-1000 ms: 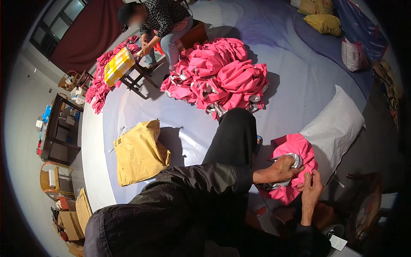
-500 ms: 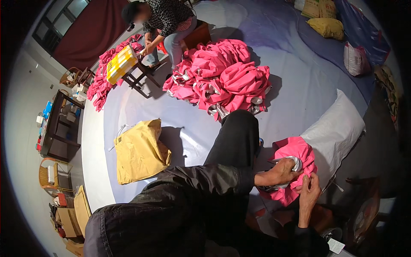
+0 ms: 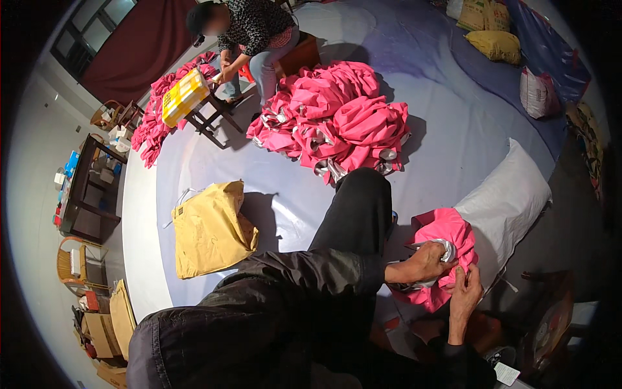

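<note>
A pink cloth piece with a silvery lining (image 3: 447, 227) lies bunched up at the right, in front of a stuffed white sack (image 3: 508, 191). My left hand (image 3: 424, 262) reaches across from the left and is closed on the silvery edge of the cloth. Just right of it, my right hand (image 3: 465, 295) comes up from below, its thumb and fingers pinching the pink fabric. The two hands are close together. Part of the cloth is hidden behind my fingers.
A big heap of pink cloth (image 3: 337, 117) lies ahead. Beyond it a person (image 3: 256, 39) sits by a small stool with a yellow checked cover (image 3: 184, 97). A yellow bag (image 3: 214, 230) stands left of my legs. Filled sacks (image 3: 492, 45) lie far right.
My right hand has shifted very slightly on the cloth. The left hand keeps its hold, and the rest looks the same.
</note>
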### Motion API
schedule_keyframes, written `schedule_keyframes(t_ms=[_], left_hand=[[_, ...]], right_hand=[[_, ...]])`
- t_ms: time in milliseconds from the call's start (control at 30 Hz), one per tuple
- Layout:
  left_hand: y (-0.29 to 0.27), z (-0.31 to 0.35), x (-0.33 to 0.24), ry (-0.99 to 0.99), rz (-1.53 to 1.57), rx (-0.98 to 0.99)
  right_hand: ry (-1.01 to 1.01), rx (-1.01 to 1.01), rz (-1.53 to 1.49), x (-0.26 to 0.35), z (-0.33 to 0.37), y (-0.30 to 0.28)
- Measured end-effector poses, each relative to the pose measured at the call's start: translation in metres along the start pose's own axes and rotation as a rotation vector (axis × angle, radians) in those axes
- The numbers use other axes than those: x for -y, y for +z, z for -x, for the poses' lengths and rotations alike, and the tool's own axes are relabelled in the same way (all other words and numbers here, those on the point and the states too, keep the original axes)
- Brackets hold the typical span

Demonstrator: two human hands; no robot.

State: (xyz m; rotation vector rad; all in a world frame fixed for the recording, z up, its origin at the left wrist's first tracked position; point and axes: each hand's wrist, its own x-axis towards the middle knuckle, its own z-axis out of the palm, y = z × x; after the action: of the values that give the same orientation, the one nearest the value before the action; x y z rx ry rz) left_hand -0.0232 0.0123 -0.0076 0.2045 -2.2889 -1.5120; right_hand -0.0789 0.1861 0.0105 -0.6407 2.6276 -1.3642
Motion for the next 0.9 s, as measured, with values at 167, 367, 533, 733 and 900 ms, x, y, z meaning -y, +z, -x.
schedule_keyframes(t_ms=[167,367,533,733,900], left_hand=[[-0.010,-0.002,-0.012,-0.055,-0.025,0.019],[-0.011,-0.003,-0.014,-0.075,-0.016,0.051],[-0.011,-0.002,-0.012,-0.091,0.003,0.018],[-0.015,-0.003,-0.017,-0.163,-0.041,0.070],[-0.012,-0.004,-0.010,-0.166,-0.047,0.023]], right_hand=[[0.066,0.022,-0.077,0.018,0.001,0.000],[0.022,-0.017,-0.056,0.017,0.002,-0.002],[0.009,-0.012,-0.055,0.017,0.000,-0.001],[0.003,-0.051,-0.066,0.016,-0.001,-0.005],[-0.077,-0.088,0.065,0.002,-0.005,-0.007]])
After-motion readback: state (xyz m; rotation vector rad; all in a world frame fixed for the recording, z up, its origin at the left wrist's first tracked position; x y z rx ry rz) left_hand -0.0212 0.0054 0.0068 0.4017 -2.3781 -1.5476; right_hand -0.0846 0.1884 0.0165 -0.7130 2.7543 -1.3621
